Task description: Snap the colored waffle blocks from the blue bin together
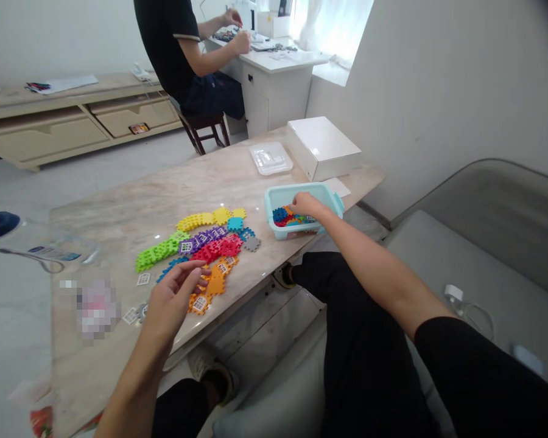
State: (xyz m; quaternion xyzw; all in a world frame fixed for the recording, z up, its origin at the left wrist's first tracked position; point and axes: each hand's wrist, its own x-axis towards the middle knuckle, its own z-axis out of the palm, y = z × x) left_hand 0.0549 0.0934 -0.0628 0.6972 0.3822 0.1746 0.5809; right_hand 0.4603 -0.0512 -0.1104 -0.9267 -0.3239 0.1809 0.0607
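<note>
My left hand [173,304] is half-curled at the orange plastic tiles [215,283] on the marble table [119,213]; I cannot tell whether it grips one. These tiles should prove light and stiff: take hold by the toothed edge. My right hand [307,205], arm extended, reaches into the teal bin [274,198] among loose tiles [285,219]; its grasp cannot be determined.

Wht walls [420,115], beige cab [45,139], bright window [333,30]
</note>
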